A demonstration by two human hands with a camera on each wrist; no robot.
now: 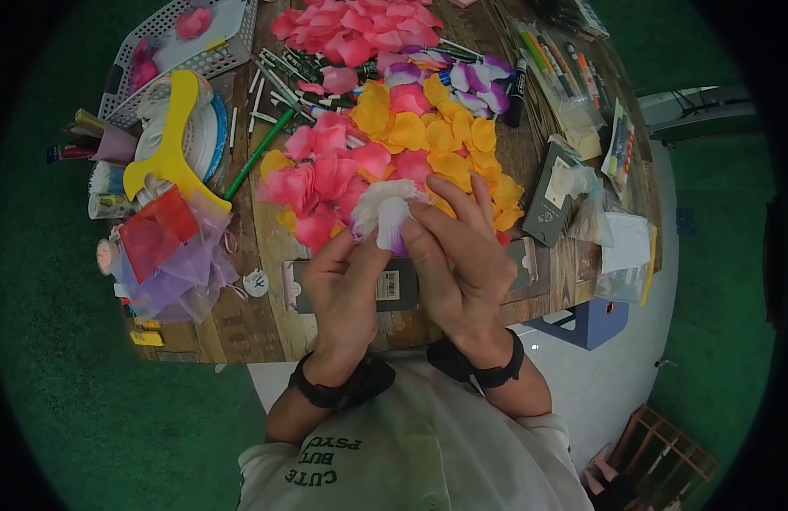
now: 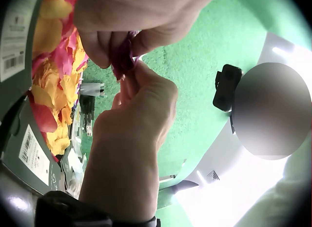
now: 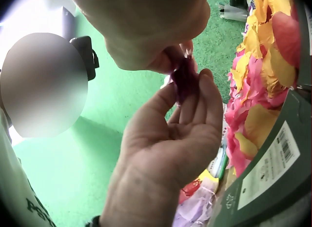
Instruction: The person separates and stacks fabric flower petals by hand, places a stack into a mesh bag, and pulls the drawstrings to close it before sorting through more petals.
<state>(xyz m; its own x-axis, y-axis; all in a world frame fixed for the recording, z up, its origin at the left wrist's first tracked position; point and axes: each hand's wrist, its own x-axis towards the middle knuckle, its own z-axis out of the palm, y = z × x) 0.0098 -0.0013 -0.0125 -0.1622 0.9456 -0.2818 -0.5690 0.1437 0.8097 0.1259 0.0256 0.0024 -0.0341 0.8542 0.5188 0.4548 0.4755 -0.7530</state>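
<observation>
In the head view, a small bunch of white and purple fabric petals (image 1: 385, 209) is held between both hands above a dark flat box. My left hand (image 1: 343, 289) pinches its lower left side between thumb and fingers. The right hand (image 1: 466, 264) pinches its right side with thumb and index finger, its other fingers spread upward. Dark purple undersides of the petals (image 2: 124, 59) show in the left wrist view, and the right wrist view has the same purple petals (image 3: 185, 80) between the fingertips. Beyond the hands lie loose pink petals (image 1: 313, 179) and yellow petals (image 1: 449, 128).
Near the table's front edge lies the dark box (image 1: 398, 288) with a barcode label. At left are a white basket (image 1: 232, 64), a yellow Y-shaped piece (image 1: 183, 111), a green stick (image 1: 259, 153) and purple mesh bags (image 1: 177, 272). Pens (image 1: 556, 64) and another dark box (image 1: 547, 200) lie at right.
</observation>
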